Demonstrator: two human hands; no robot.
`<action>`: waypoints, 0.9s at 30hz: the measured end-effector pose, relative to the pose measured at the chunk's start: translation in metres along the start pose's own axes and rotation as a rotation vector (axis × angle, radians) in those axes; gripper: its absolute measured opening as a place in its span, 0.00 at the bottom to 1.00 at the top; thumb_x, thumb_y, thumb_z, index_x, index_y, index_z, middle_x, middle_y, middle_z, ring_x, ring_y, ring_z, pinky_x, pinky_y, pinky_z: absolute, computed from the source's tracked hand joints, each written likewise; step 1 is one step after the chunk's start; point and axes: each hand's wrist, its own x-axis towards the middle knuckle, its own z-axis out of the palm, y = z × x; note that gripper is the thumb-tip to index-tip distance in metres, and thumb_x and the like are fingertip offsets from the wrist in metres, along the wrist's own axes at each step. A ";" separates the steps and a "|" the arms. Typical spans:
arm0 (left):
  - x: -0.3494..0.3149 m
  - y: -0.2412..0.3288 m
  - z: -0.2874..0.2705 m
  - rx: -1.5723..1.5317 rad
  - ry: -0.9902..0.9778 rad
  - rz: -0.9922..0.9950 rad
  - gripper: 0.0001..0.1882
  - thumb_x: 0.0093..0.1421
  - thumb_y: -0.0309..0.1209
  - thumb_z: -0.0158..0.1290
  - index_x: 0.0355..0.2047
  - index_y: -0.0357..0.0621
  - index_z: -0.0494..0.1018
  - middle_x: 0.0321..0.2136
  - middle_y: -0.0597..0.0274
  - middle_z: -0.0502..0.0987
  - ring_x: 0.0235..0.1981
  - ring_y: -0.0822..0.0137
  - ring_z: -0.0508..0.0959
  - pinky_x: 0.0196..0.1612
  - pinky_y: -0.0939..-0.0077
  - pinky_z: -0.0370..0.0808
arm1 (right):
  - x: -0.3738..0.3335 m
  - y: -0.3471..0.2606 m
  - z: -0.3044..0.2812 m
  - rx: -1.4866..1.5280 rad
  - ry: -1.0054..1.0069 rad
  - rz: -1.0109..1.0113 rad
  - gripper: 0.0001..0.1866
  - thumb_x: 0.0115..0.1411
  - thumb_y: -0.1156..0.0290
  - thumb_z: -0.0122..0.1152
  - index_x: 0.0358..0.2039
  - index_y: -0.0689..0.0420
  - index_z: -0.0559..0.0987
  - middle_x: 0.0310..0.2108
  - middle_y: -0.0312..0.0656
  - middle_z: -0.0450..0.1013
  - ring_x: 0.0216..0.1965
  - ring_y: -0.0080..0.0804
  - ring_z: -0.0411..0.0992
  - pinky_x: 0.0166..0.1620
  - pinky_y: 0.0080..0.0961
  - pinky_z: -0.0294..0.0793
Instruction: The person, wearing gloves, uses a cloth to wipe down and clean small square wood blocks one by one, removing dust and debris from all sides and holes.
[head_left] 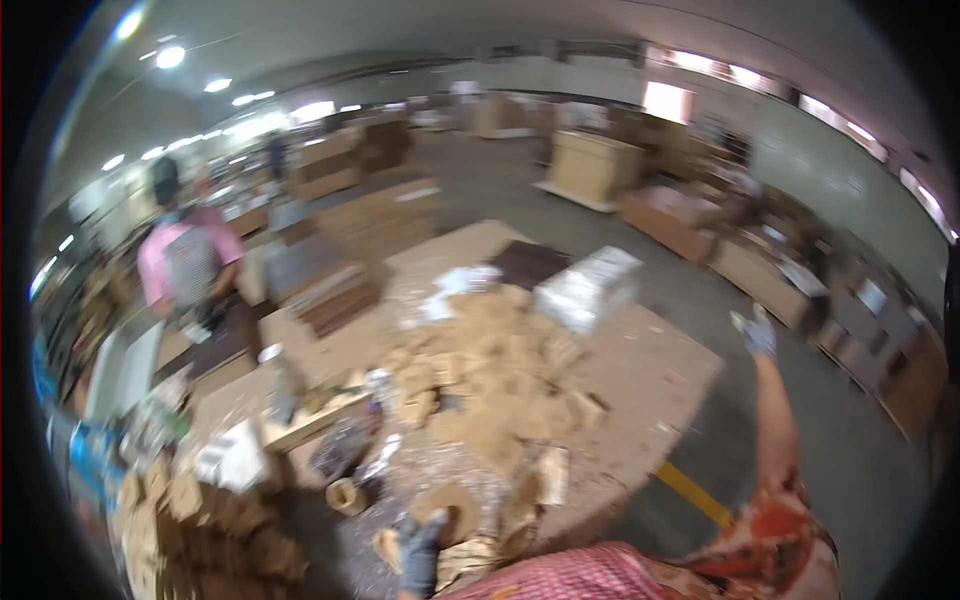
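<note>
At the near edge of the table, my left hand (420, 555), in a grey glove, rests against loose tan cardboard pieces (455, 507). Its thumb and fingers look apart, though blur softens them, and no firm hold shows. My right arm reaches far out to the right, beyond the table. The gloved right hand (756, 332) is in the air with its fingers spread and nothing in it. A large heap of tan cardboard pieces (490, 360) covers the middle of the table (665, 360). Near my left hand lies a small tan cardboard roll (347, 497).
Left on the table are a clear bottle (283, 385) and a wooden tray (315, 420). A silvery wrapped block (588, 288) and a dark brown board (528, 265) lie at the far side. A person in pink (192, 260) works at the left. Cartons (765, 275) line the right aisle.
</note>
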 end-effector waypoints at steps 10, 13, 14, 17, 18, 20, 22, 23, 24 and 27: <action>-0.003 -0.002 0.024 0.132 -0.162 -0.076 0.21 0.59 0.35 0.56 0.48 0.34 0.70 0.38 0.61 0.77 0.38 0.74 0.75 0.43 0.79 0.72 | -0.344 -0.239 0.041 0.933 -1.019 -0.395 0.16 0.55 0.61 0.62 0.43 0.51 0.77 0.39 0.38 0.72 0.42 0.29 0.70 0.47 0.28 0.71; -0.006 -0.013 0.016 0.004 -0.082 0.063 0.18 0.60 0.34 0.54 0.47 0.35 0.71 0.37 0.64 0.77 0.37 0.75 0.74 0.40 0.80 0.73 | -0.401 -0.299 -0.013 1.277 -1.052 -0.590 0.18 0.53 0.61 0.64 0.44 0.51 0.77 0.42 0.40 0.71 0.44 0.31 0.68 0.48 0.28 0.70; -0.006 -0.019 0.011 0.005 -0.081 0.062 0.18 0.60 0.34 0.54 0.47 0.35 0.71 0.37 0.64 0.77 0.37 0.75 0.74 0.40 0.80 0.73 | -0.404 -0.307 -0.025 1.182 -1.074 -0.727 0.19 0.52 0.62 0.64 0.45 0.51 0.77 0.42 0.41 0.70 0.44 0.33 0.67 0.49 0.29 0.69; -0.007 -0.023 0.004 0.169 -0.076 0.138 0.16 0.58 0.32 0.55 0.45 0.39 0.72 0.34 0.68 0.76 0.34 0.78 0.73 0.36 0.81 0.72 | -0.409 -0.315 -0.033 0.977 -1.013 -0.993 0.20 0.52 0.64 0.64 0.46 0.52 0.77 0.43 0.43 0.69 0.45 0.36 0.66 0.50 0.30 0.68; -0.006 -0.025 0.004 0.167 -0.082 0.131 0.16 0.58 0.32 0.55 0.45 0.39 0.72 0.34 0.68 0.76 0.34 0.78 0.73 0.36 0.81 0.72 | -0.410 -0.315 -0.033 0.869 -0.937 -1.120 0.21 0.52 0.64 0.64 0.47 0.52 0.77 0.43 0.43 0.68 0.45 0.38 0.65 0.50 0.31 0.67; -0.001 -0.028 0.003 0.197 -0.078 0.141 0.16 0.58 0.31 0.55 0.45 0.38 0.72 0.35 0.67 0.76 0.35 0.77 0.73 0.38 0.81 0.72 | -0.409 -0.315 -0.030 0.852 -0.927 -1.108 0.21 0.52 0.64 0.63 0.47 0.53 0.76 0.43 0.44 0.68 0.45 0.40 0.65 0.50 0.32 0.65; 0.005 -0.026 0.006 0.105 -0.103 0.114 0.16 0.58 0.30 0.55 0.45 0.37 0.72 0.35 0.67 0.76 0.36 0.76 0.74 0.39 0.80 0.72 | -0.411 -0.313 -0.020 0.814 -0.856 -1.133 0.19 0.53 0.63 0.62 0.46 0.53 0.77 0.43 0.43 0.68 0.45 0.40 0.65 0.50 0.33 0.65; 0.003 -0.026 0.009 0.015 -0.124 0.086 0.15 0.58 0.30 0.54 0.45 0.37 0.72 0.36 0.67 0.76 0.37 0.75 0.74 0.40 0.80 0.72 | -0.414 -0.309 -0.016 0.860 -0.893 -1.048 0.19 0.55 0.62 0.60 0.46 0.54 0.77 0.43 0.43 0.68 0.45 0.40 0.65 0.51 0.33 0.65; 0.007 -0.026 0.006 0.000 -0.146 0.102 0.15 0.59 0.28 0.53 0.46 0.37 0.71 0.37 0.66 0.76 0.38 0.73 0.74 0.42 0.79 0.72 | -0.412 -0.309 -0.015 0.834 -0.902 -1.016 0.19 0.55 0.62 0.60 0.46 0.54 0.77 0.43 0.43 0.68 0.45 0.40 0.65 0.51 0.33 0.65; 0.000 0.002 0.021 -0.065 -0.128 0.039 0.16 0.59 0.30 0.54 0.47 0.36 0.71 0.39 0.63 0.76 0.39 0.73 0.75 0.43 0.78 0.72 | -0.403 -0.309 -0.018 0.746 -0.843 -1.032 0.18 0.55 0.64 0.61 0.46 0.54 0.77 0.43 0.42 0.67 0.46 0.39 0.65 0.51 0.32 0.65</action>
